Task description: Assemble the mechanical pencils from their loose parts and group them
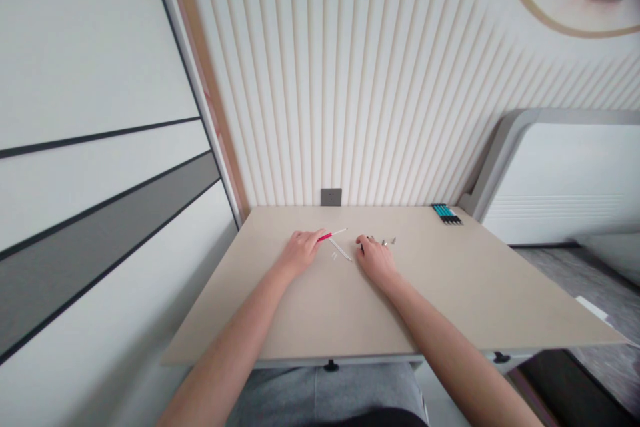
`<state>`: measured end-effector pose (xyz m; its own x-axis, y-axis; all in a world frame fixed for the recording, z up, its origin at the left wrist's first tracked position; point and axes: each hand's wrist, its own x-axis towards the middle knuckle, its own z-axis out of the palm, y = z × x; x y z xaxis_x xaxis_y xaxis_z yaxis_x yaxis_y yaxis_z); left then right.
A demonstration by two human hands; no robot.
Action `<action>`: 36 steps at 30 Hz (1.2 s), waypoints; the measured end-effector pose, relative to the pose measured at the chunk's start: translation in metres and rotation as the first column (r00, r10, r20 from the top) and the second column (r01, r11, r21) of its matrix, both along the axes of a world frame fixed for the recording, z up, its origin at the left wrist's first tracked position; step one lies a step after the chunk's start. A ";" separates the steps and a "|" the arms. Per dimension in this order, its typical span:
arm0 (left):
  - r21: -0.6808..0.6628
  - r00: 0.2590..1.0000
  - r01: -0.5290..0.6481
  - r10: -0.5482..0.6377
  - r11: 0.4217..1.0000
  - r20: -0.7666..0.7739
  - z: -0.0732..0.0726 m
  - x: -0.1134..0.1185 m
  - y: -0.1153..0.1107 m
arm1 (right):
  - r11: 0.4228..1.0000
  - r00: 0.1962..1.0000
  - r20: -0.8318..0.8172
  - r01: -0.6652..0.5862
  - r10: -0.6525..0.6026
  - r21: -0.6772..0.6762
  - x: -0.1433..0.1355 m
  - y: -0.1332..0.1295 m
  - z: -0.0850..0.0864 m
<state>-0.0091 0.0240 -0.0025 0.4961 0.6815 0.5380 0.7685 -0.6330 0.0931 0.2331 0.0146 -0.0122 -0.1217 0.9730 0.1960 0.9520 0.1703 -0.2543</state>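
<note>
My left hand [301, 250] is closed on a slim red pen part [325, 237], and a thin white refill-like stick [340, 231] runs on from its end toward the right. Just under that stick, a white rod [340, 249] lies slanted on the tabletop. Two tiny pale pieces [335, 255] rest beside the rod. My right hand [376, 259] is on the table to the right, its fingers curled. Something small and dark shows at its fingertips, too small to name. Past its knuckles lie small metallic pieces [393, 240].
The beige table [320, 320] stands against a ribbed wall with a grey socket [331, 197]. A pack of blue-and-black pens [447, 214] lies at the back right corner. Two dark knobs, one being this knob [331, 365], sit below the front edge. A white cabinet [100, 240] rises on the left.
</note>
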 end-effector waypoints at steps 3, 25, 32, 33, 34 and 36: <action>0.000 1.000 -0.006 0.006 1.000 -0.015 -0.001 -0.001 0.001 | 1.000 1.000 -0.030 0.000 0.000 -0.006 0.000 0.001 -0.001; -0.015 1.000 0.003 -0.003 1.000 -0.029 0.001 -0.001 0.002 | 0.988 0.982 -0.123 -0.131 0.141 0.081 0.002 0.004 -0.002; -0.028 0.998 0.042 -0.041 0.999 0.040 0.001 0.003 -0.001 | 0.944 0.687 -0.647 -0.227 0.329 0.238 -0.011 0.005 -0.011; -0.030 0.997 0.056 -0.054 0.998 0.048 0.001 0.004 -0.002 | 0.939 0.654 -0.673 -0.239 0.345 0.249 -0.014 0.005 -0.011; -0.033 0.996 0.071 -0.069 0.997 0.057 0.001 0.006 -0.002 | 0.933 0.626 -0.693 -0.255 0.359 0.253 -0.016 0.004 -0.012; -0.043 0.992 0.108 -0.105 0.993 0.071 0.002 0.009 -0.003 | 0.924 0.571 -0.731 -0.297 0.374 0.241 -0.022 0.002 -0.012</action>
<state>0.0000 0.0206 -0.0002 0.5302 0.6518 0.5423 0.6876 -0.7047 0.1748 0.2110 0.0161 -0.0238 -0.2082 0.8691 0.4486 0.2984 0.4932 -0.8171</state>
